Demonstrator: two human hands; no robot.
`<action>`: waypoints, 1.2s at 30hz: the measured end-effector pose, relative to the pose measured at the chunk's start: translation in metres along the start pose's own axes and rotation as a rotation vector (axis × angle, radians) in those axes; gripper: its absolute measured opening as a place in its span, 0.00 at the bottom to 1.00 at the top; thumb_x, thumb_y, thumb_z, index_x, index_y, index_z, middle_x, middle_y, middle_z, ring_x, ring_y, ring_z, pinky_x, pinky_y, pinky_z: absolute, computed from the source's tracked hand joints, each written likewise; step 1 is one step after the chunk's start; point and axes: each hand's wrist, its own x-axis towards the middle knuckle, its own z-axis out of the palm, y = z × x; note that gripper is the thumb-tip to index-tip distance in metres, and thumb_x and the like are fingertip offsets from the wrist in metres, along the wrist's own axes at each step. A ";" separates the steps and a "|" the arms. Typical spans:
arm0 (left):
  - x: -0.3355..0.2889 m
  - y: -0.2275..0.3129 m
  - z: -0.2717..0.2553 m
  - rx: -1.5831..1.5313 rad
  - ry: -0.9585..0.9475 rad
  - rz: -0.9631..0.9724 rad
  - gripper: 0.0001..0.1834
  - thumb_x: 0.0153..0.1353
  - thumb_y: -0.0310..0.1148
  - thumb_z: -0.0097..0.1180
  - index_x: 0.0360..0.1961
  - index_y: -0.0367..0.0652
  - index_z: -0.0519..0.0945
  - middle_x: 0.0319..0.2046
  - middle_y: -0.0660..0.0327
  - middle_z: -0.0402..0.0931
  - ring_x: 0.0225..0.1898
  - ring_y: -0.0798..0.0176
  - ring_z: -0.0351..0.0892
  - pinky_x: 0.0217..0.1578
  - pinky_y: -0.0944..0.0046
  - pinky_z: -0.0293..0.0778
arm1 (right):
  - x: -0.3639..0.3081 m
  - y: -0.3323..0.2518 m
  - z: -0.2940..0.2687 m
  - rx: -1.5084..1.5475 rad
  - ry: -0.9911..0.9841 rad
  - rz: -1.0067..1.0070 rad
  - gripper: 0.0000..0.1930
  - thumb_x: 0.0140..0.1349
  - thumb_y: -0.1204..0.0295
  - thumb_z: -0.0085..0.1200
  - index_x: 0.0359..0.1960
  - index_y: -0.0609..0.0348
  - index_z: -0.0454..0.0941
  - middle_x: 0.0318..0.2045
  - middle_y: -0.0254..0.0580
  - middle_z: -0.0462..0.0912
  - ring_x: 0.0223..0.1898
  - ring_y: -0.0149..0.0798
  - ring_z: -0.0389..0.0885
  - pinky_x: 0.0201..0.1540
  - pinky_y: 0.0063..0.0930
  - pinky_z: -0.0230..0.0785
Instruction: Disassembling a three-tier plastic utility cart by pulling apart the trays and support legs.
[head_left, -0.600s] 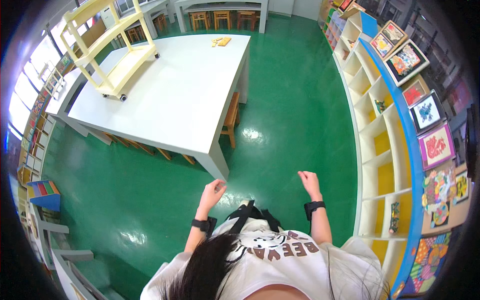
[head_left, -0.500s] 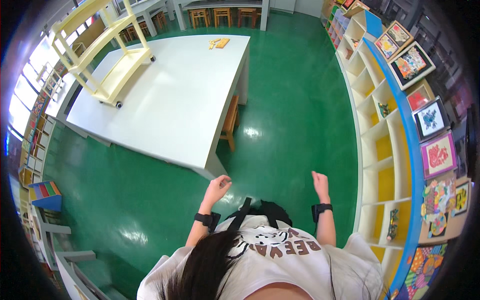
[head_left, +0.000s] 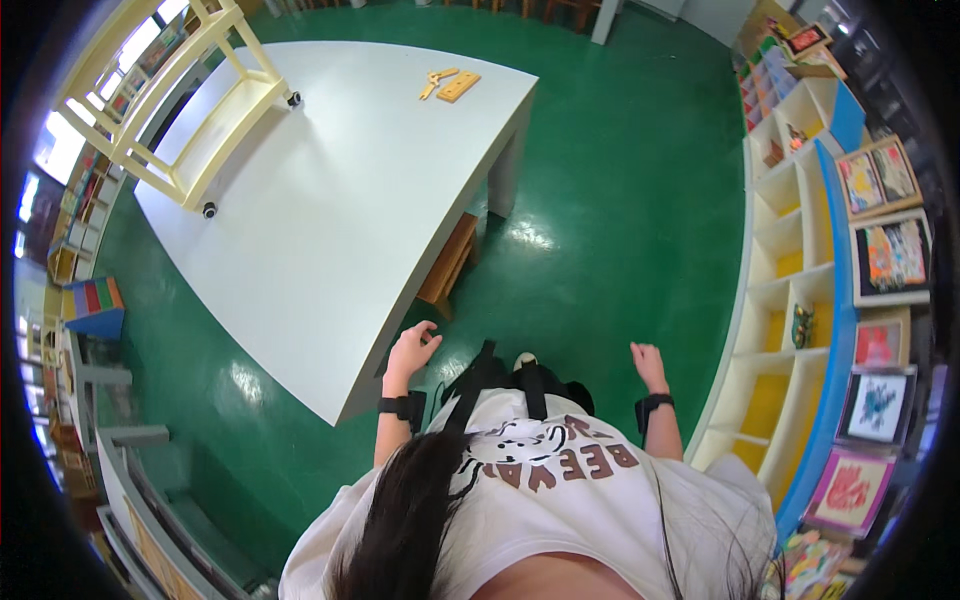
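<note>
My left hand (head_left: 412, 350) hangs beside the near right edge of a white table (head_left: 330, 240), with its fingers loosely bent and apart and nothing in it. Over the green floor to the right, my right hand (head_left: 648, 362) is held out, also empty, fingers loosely bent and not pressed together. Each wrist wears a black band. On the table's far right part lie a small yellow wooden piece with prongs (head_left: 436, 82) and a yellow wooden block (head_left: 459, 87). A cream wheeled cart (head_left: 225, 140) stands on the table's far left.
A brown wooden stool (head_left: 450, 265) sits partly under the table. Along the right runs a low white and yellow cubby shelf (head_left: 770, 385) with a blue top (head_left: 838, 330) carrying framed pictures (head_left: 880, 405). Green floor (head_left: 620, 210) lies between table and shelf.
I have moved forward: the table, cart and stool come nearer and the shelf's far end shows more. Both hands stay raised, and the left now sits beside the table edge.
</note>
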 end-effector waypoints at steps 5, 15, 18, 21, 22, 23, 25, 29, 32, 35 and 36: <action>0.043 0.001 -0.005 -0.023 0.122 -0.133 0.14 0.47 0.35 0.54 0.34 0.40 0.74 0.19 0.57 0.72 0.21 0.59 0.71 0.24 0.64 0.68 | 0.169 -0.071 -0.002 -0.108 -0.114 -0.366 0.14 0.56 0.64 0.42 0.21 0.62 0.70 0.26 0.51 0.74 0.31 0.53 0.70 0.31 0.41 0.63; 0.135 0.005 -0.013 -0.367 0.030 -0.451 0.11 0.52 0.34 0.51 0.27 0.34 0.73 0.13 0.59 0.71 0.14 0.70 0.70 0.16 0.71 0.66 | 0.322 -0.230 0.024 -0.026 -0.328 -0.505 0.13 0.55 0.63 0.45 0.21 0.61 0.68 0.18 0.49 0.73 0.24 0.53 0.71 0.25 0.41 0.62; 0.152 0.015 -0.015 -0.322 -0.062 -0.492 0.12 0.52 0.35 0.51 0.25 0.35 0.73 0.12 0.59 0.71 0.14 0.69 0.70 0.17 0.70 0.66 | 0.352 -0.269 0.023 -0.058 -0.458 -0.679 0.14 0.54 0.64 0.47 0.17 0.62 0.67 0.14 0.48 0.70 0.19 0.49 0.69 0.21 0.37 0.59; 0.170 0.017 -0.018 -0.350 0.010 -0.525 0.13 0.52 0.36 0.51 0.22 0.34 0.73 0.12 0.59 0.71 0.14 0.69 0.70 0.18 0.68 0.66 | 0.390 -0.295 0.022 0.009 -0.478 -0.738 0.16 0.53 0.62 0.49 0.16 0.62 0.66 0.13 0.48 0.69 0.18 0.48 0.68 0.20 0.37 0.57; 0.172 0.012 -0.017 -0.332 0.029 -0.525 0.14 0.51 0.36 0.51 0.20 0.34 0.73 0.12 0.59 0.71 0.14 0.68 0.69 0.18 0.68 0.65 | 0.402 -0.305 0.021 -0.013 -0.486 -0.718 0.16 0.52 0.62 0.49 0.16 0.62 0.66 0.13 0.47 0.69 0.17 0.48 0.67 0.20 0.36 0.57; 0.173 0.009 -0.016 -0.338 0.030 -0.541 0.14 0.51 0.36 0.51 0.20 0.34 0.73 0.12 0.59 0.71 0.14 0.68 0.69 0.18 0.68 0.65 | 0.414 -0.316 0.020 -0.036 -0.494 -0.699 0.16 0.52 0.62 0.49 0.15 0.62 0.66 0.13 0.47 0.69 0.17 0.47 0.67 0.19 0.35 0.57; 0.179 0.011 -0.017 -0.269 0.072 -0.592 0.14 0.51 0.37 0.51 0.19 0.34 0.73 0.11 0.58 0.70 0.14 0.67 0.69 0.17 0.67 0.64 | 0.437 -0.329 0.019 0.009 -0.498 -0.712 0.16 0.51 0.61 0.51 0.16 0.61 0.67 0.13 0.45 0.69 0.16 0.44 0.67 0.19 0.32 0.58; 0.188 0.009 -0.016 -0.253 0.129 -0.628 0.14 0.51 0.37 0.51 0.19 0.35 0.73 0.12 0.58 0.71 0.14 0.67 0.69 0.17 0.66 0.64 | 0.483 -0.365 0.012 -0.076 -0.505 -0.615 0.16 0.48 0.59 0.53 0.18 0.60 0.71 0.15 0.44 0.73 0.20 0.43 0.72 0.22 0.32 0.63; 0.197 0.008 -0.011 -0.206 0.189 -0.700 0.15 0.51 0.39 0.51 0.18 0.35 0.74 0.11 0.58 0.71 0.13 0.66 0.69 0.17 0.67 0.64 | 0.527 -0.385 0.015 -0.071 -0.497 -0.609 0.15 0.46 0.59 0.54 0.18 0.59 0.72 0.16 0.42 0.74 0.20 0.41 0.73 0.22 0.31 0.63; 0.209 0.020 -0.020 -0.204 0.247 -0.819 0.18 0.51 0.41 0.50 0.16 0.36 0.73 0.09 0.60 0.70 0.11 0.66 0.69 0.16 0.67 0.63 | 0.559 -0.409 0.018 -0.090 -0.509 -0.649 0.13 0.44 0.61 0.55 0.19 0.59 0.73 0.17 0.41 0.75 0.21 0.40 0.74 0.23 0.30 0.64; 0.209 0.019 -0.017 -0.218 0.283 -0.860 0.19 0.52 0.42 0.50 0.14 0.36 0.73 0.07 0.60 0.69 0.10 0.67 0.68 0.15 0.67 0.63 | 0.570 -0.419 0.023 -0.127 -0.509 -0.682 0.12 0.44 0.63 0.55 0.19 0.60 0.73 0.18 0.40 0.76 0.22 0.39 0.74 0.23 0.29 0.64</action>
